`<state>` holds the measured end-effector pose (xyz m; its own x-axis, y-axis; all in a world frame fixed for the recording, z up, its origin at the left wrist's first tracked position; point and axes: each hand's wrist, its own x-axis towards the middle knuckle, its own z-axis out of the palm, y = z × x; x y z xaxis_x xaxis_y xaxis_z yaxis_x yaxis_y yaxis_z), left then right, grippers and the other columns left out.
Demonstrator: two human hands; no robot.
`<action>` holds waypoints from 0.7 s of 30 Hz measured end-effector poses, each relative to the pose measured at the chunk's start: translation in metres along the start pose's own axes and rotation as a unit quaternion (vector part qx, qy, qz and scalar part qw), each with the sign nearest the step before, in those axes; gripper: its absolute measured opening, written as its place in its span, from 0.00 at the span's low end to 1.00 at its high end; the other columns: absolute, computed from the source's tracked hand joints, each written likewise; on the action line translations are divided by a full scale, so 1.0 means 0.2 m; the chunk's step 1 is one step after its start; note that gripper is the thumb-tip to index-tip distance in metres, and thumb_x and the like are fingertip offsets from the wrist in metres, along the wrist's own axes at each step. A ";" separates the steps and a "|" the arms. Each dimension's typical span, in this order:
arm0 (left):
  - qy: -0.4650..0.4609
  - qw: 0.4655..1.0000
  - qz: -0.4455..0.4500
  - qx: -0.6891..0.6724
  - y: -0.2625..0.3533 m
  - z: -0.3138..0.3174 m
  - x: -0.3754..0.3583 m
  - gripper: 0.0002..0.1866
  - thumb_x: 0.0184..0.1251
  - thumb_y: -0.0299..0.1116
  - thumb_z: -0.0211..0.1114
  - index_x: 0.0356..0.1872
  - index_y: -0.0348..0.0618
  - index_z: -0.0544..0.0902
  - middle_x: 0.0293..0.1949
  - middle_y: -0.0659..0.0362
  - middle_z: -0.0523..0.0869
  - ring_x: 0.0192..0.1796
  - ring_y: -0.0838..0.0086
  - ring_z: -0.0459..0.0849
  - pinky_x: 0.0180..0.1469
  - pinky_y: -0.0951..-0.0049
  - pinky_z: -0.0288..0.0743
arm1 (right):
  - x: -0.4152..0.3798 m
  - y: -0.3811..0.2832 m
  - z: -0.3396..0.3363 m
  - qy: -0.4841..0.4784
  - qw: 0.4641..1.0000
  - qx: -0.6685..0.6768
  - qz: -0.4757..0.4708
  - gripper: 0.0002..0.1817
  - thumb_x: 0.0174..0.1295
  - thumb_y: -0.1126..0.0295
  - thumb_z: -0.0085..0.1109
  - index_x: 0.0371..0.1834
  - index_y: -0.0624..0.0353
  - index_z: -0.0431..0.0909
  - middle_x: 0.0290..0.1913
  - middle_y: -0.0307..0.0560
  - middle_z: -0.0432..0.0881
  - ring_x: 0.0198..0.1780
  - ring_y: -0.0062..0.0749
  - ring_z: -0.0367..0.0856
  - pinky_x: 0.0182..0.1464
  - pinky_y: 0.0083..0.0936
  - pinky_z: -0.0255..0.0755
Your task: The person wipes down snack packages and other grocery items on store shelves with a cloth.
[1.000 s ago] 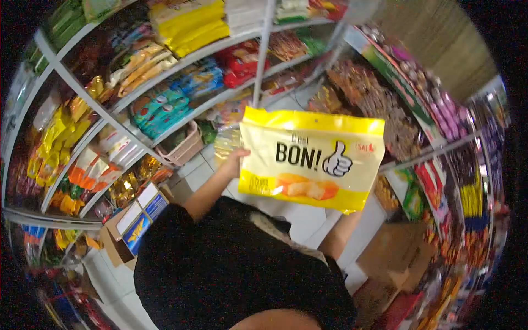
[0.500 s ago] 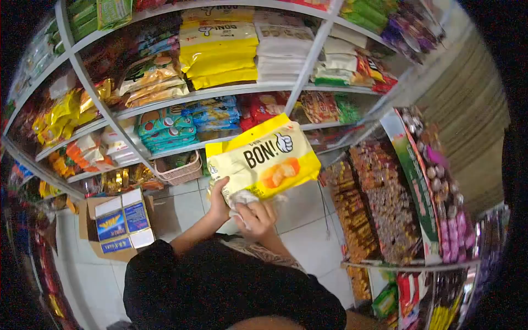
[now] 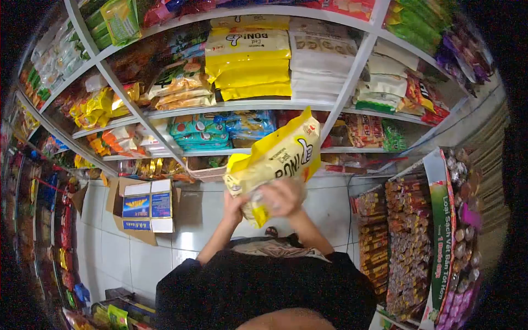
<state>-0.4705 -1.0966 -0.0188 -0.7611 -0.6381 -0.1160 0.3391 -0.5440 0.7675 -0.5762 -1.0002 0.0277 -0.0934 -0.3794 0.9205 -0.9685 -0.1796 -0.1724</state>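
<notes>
A yellow and cream BON! snack bag (image 3: 283, 157) is held up at the centre, tilted, its right end higher. My left hand (image 3: 234, 204) grips the bag's lower left end. Pressed on the bag's lower face is my right hand (image 3: 283, 197), blurred, with a whitish cloth (image 3: 256, 197) partly showing at its fingers. Behind, on the shelf, lies a stack of similar yellow bags (image 3: 250, 60), with white packs (image 3: 323, 63) beside it.
Shelves (image 3: 231, 104) of snack packs curve across the front. An open cardboard box (image 3: 114, 199) stands on the tiled floor at left. Racks of wrapped sweets (image 3: 410, 236) stand at right, next to a green and white panel (image 3: 440, 220). A pink basket (image 3: 206, 173) sits under the shelves.
The bag has turned, its right end now higher and its printed face angled away. My right hand has moved across its face. The view has shifted, so the shelves and box appear further right.
</notes>
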 end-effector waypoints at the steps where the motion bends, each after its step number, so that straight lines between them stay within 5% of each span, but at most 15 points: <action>1: -0.016 0.996 0.050 0.072 0.06 0.06 -0.03 0.24 0.33 0.28 0.57 0.38 0.31 0.67 0.33 0.54 0.75 0.36 0.71 0.74 0.37 0.74 0.69 | -0.01 0.11 -0.03 0.035 0.998 -0.050 0.000 0.08 0.37 0.70 0.51 0.24 0.56 0.73 0.21 0.41 0.70 0.24 0.33 0.69 0.24 0.28 0.62; 2: -0.009 0.996 0.050 0.076 0.07 0.06 -0.05 0.24 0.33 0.28 0.57 0.38 0.31 0.67 0.33 0.54 0.75 0.36 0.71 0.74 0.37 0.74 0.69 | -0.01 0.22 -0.07 0.068 0.993 -0.102 0.001 0.07 0.37 0.70 0.51 0.22 0.56 0.72 0.22 0.42 0.71 0.26 0.34 0.70 0.24 0.28 0.63; 4: -0.032 0.998 0.039 0.036 0.09 0.08 -0.06 0.25 0.31 0.27 0.59 0.38 0.31 0.67 0.33 0.54 0.75 0.34 0.72 0.75 0.36 0.76 0.69 | 0.03 0.38 -0.19 0.050 0.948 -0.191 0.249 0.04 0.43 0.74 0.49 0.24 0.61 0.71 0.24 0.47 0.71 0.29 0.38 0.70 0.29 0.26 0.63; 5: -0.036 0.997 0.042 0.059 0.10 0.11 -0.07 0.23 0.32 0.26 0.58 0.37 0.30 0.68 0.33 0.55 0.75 0.33 0.73 0.75 0.35 0.77 0.69 | 0.03 0.47 -0.17 0.147 0.918 -0.082 0.360 0.06 0.46 0.74 0.48 0.28 0.62 0.71 0.28 0.48 0.72 0.33 0.37 0.70 0.36 0.25 0.63; 6: -0.035 0.997 0.045 0.056 0.09 0.12 -0.07 0.23 0.32 0.26 0.58 0.37 0.30 0.68 0.33 0.55 0.75 0.33 0.73 0.75 0.35 0.77 0.69 | 0.02 0.49 -0.15 0.145 0.920 -0.080 0.356 0.06 0.46 0.74 0.48 0.28 0.62 0.71 0.28 0.48 0.72 0.33 0.37 0.70 0.36 0.25 0.63; 8: -0.032 0.991 0.035 0.123 0.06 0.16 -0.07 0.21 0.34 0.26 0.58 0.36 0.30 0.69 0.32 0.56 0.75 0.32 0.73 0.75 0.35 0.77 0.69 | 0.02 0.42 -0.04 0.218 0.863 0.131 0.436 0.05 0.49 0.76 0.46 0.30 0.62 0.69 0.30 0.44 0.72 0.34 0.27 0.69 0.38 0.21 0.63; 9: 0.000 0.988 0.041 0.149 0.03 0.17 -0.06 0.19 0.36 0.27 0.57 0.35 0.30 0.70 0.30 0.55 0.76 0.32 0.73 0.75 0.34 0.78 0.69 | 0.01 0.31 0.03 0.173 0.865 0.155 0.445 0.07 0.48 0.75 0.48 0.31 0.61 0.70 0.31 0.42 0.72 0.35 0.25 0.69 0.39 0.20 0.62; 10: 0.001 0.988 0.046 0.146 0.02 0.15 -0.04 0.19 0.36 0.27 0.57 0.35 0.30 0.70 0.30 0.55 0.76 0.32 0.73 0.75 0.34 0.78 0.69 | -0.02 0.24 0.05 0.029 0.934 0.159 0.319 0.10 0.43 0.75 0.51 0.33 0.59 0.71 0.31 0.44 0.73 0.34 0.28 0.70 0.37 0.22 0.63; 12: 0.053 0.988 0.027 0.140 0.02 0.05 -0.01 0.17 0.37 0.27 0.55 0.33 0.31 0.70 0.29 0.54 0.76 0.30 0.74 0.75 0.31 0.78 0.70 | 0.16 0.05 0.02 -0.139 0.979 0.069 0.128 0.13 0.40 0.73 0.52 0.33 0.57 0.72 0.31 0.45 0.73 0.32 0.32 0.71 0.34 0.25 0.65; 15: 0.119 0.989 0.071 0.040 0.13 -0.02 -0.05 0.16 0.39 0.27 0.53 0.33 0.29 0.70 0.28 0.54 0.76 0.28 0.72 0.76 0.30 0.76 0.71 | 0.13 0.14 -0.01 -0.235 0.956 0.167 0.060 0.13 0.39 0.73 0.52 0.33 0.56 0.72 0.30 0.45 0.73 0.29 0.37 0.71 0.32 0.28 0.66; 18: 0.136 0.986 0.048 -0.088 0.21 -0.13 -0.05 0.19 0.43 0.30 0.51 0.39 0.33 0.66 0.32 0.53 0.75 0.33 0.69 0.76 0.37 0.71 0.71 | 0.01 0.24 -0.02 -0.363 0.896 0.031 0.256 0.26 0.38 0.71 0.53 0.47 0.54 0.62 0.31 0.45 0.72 0.28 0.38 0.71 0.30 0.29 0.66; 21: 0.130 0.987 0.091 -0.035 0.30 -0.09 0.00 0.20 0.44 0.31 0.54 0.40 0.31 0.66 0.34 0.54 0.74 0.34 0.70 0.75 0.38 0.73 0.69 | 0.04 0.10 0.10 -0.358 0.897 -0.013 0.261 0.32 0.38 0.73 0.52 0.53 0.53 0.54 0.43 0.52 0.66 0.35 0.41 0.71 0.29 0.30 0.68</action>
<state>-0.4396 -1.1385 0.0152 -0.5196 -0.8419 -0.1457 0.5008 -0.4383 0.7464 -0.5926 -1.0249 0.0237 -0.3727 -0.8922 0.2552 -0.8420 0.2095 -0.4972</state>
